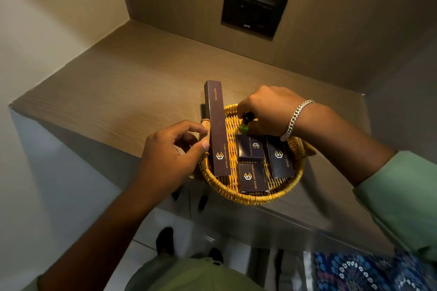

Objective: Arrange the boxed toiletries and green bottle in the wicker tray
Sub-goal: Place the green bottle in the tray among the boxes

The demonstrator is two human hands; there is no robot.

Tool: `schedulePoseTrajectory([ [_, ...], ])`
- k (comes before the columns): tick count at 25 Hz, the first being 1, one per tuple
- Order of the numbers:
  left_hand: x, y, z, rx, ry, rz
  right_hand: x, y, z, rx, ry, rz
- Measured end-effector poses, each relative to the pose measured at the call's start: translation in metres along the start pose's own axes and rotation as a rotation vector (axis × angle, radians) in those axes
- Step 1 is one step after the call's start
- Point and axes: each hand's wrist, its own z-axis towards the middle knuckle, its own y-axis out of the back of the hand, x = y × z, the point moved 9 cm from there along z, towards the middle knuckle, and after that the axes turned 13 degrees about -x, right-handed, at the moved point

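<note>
A round yellow wicker tray (250, 198) sits at the front edge of a wooden shelf. A long dark dental kit box (217, 130) leans across its left side, the far end sticking out over the rim. Three smaller dark boxes lie inside: one in the middle (250, 149), one nearest me (253, 178), one at the right (281, 160). My right hand (267, 111) is shut on the small green bottle (246, 123) with a black cap, at the tray's far side. My left hand (170, 149) hovers by the tray's left handle, fingers apart, thumb close to the long box.
The wooden shelf (123, 92) runs left and back from the tray. A black switch panel (254, 8) is set in the rear wall. A pale wall closes the left side. Below are the floor, my shoes and a blue patterned cloth (369, 271).
</note>
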Motion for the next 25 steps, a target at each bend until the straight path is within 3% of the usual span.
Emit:
schedulePoseTrajectory([
  [2,0.002,0.000,-0.003,0.014,0.031,-0.005,0.000,0.006,-0.005,-0.038,-0.013,0.028],
  [5,0.002,-0.001,-0.003,0.008,0.048,-0.007,-0.029,0.037,-0.029,-0.222,-0.172,0.253],
  [8,0.004,-0.003,-0.001,-0.026,0.094,-0.033,-0.077,0.037,-0.084,-0.454,-0.475,0.417],
  [12,0.008,-0.008,0.005,-0.091,0.141,-0.028,-0.092,-0.024,-0.145,-0.616,-0.882,0.699],
  [18,0.001,-0.002,0.037,-0.131,0.069,0.058,-0.094,-0.047,-0.131,-0.882,-0.979,1.005],
  [25,0.019,0.015,0.105,-0.107,0.076,0.200,-0.082,-0.043,-0.069,-0.849,-1.024,0.994],
])
